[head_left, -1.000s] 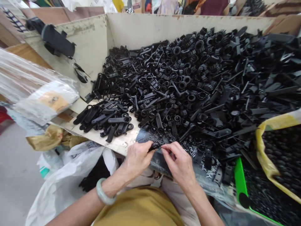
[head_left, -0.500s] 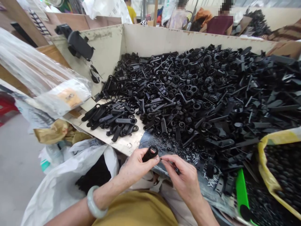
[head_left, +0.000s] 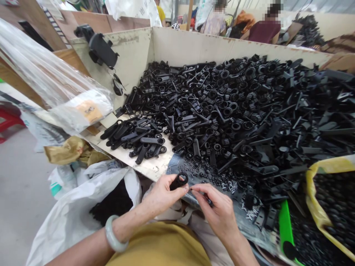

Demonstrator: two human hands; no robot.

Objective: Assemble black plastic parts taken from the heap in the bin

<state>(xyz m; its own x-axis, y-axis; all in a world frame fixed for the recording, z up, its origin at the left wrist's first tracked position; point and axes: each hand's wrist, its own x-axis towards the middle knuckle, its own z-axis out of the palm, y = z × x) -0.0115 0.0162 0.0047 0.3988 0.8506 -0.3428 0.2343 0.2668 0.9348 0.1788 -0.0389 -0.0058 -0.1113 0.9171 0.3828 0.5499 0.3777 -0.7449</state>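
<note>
Near the bin's front edge, my left hand [head_left: 163, 194] grips a black plastic part [head_left: 179, 181] with a round ring at its upper end. Just to its right, my right hand [head_left: 217, 207] is closed, thumb and forefinger pinched close to the left fingertips. A small dark piece shows between those fingertips, and a dark object [head_left: 208, 200] lies partly hidden in the right palm. Beyond the hands, tiny black pieces and silver screws [head_left: 229, 186] are scattered. A group of black handle-like parts [head_left: 138, 136] lies to the left on the pale board.
A large heap of black parts [head_left: 227, 99] fills the walled bin [head_left: 177, 46]. White sack [head_left: 69, 214] with black contents at lower left; yellow-rimmed sack [head_left: 313, 188] and green piece [head_left: 285, 225] at right. Clear plastic bag [head_left: 91, 107] at left. People sit behind the bin.
The surroundings have shifted slightly rightward in view. Both hands keep nearly the same pose and hold, close together at the black part.
</note>
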